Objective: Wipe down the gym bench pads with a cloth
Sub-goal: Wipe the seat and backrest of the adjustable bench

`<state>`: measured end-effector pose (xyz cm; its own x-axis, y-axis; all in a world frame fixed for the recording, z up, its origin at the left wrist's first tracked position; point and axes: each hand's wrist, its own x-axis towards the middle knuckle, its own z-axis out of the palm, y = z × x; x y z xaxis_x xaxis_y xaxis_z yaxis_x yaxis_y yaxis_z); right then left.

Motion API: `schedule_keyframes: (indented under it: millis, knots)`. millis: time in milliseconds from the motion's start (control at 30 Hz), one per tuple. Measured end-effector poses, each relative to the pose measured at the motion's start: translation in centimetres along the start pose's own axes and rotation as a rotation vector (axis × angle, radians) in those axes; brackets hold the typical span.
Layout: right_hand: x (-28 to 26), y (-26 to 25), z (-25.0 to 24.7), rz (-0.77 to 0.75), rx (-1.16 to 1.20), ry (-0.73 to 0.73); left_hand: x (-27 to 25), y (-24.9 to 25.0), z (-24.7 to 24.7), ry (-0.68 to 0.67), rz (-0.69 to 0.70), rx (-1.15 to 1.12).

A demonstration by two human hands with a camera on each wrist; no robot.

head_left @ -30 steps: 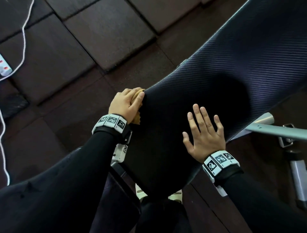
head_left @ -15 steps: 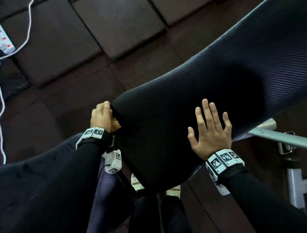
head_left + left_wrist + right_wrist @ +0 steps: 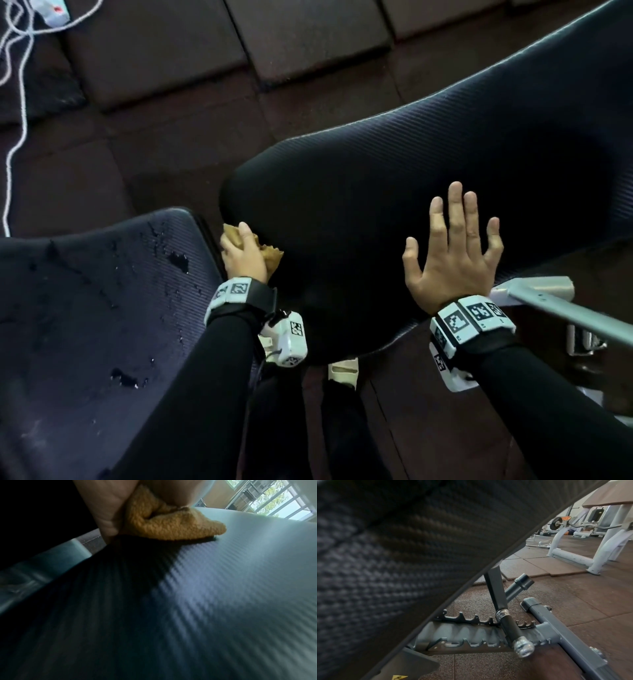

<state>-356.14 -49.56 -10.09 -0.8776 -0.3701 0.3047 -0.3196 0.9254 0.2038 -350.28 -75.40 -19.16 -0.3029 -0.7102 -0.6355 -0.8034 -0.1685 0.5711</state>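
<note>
My left grip [image 3: 244, 255] clenches the cloth [image 3: 171, 524] against the back pad [image 3: 411, 171], seemingly its lower edge; right grip [image 3: 452, 253] rests flat, released.

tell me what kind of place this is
Most likely a gym. The back pad sits on an adjustable bench with a notched steel rack beneath it, a barbell rests on a stand behind, and rubber floor tiles cover the ground.
</note>
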Motion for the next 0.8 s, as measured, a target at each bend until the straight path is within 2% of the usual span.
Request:
schedule_keyframes:
  millis: [400,467,567,633,700,767,800]
  knots:
    - [0.2,-0.1,-0.1,0.002,0.048,0.018,-9.5,-8.0,0.9,-0.036,-0.136,-0.01]
    - [0.2,-0.1,-0.2,0.003,0.051,0.014,-10.4,-8.3,0.6,-0.002,-0.115,-0.028]
    - [0.3,0.0,-0.3,0.007,0.08,0.006,-11.6,-7.5,0.5,0.132,-0.06,-0.071]
    - [0.2,0.0,-0.4,0.009,0.105,0.002,-12.6,-6.2,0.6,0.224,0.05,-0.085]
    - [0.1,0.1,-0.5,0.006,0.125,-0.005,-13.9,-4.4,1.1,0.262,0.266,-0.078]
    - [0.1,0.2,-0.6,0.003,0.137,-0.017,-14.9,-2.5,1.9,0.183,0.568,-0.066]
    - [0.2,0.2,-0.7,0.003,0.138,-0.02,-15.4,-1.7,2.5,0.068,0.713,-0.032]
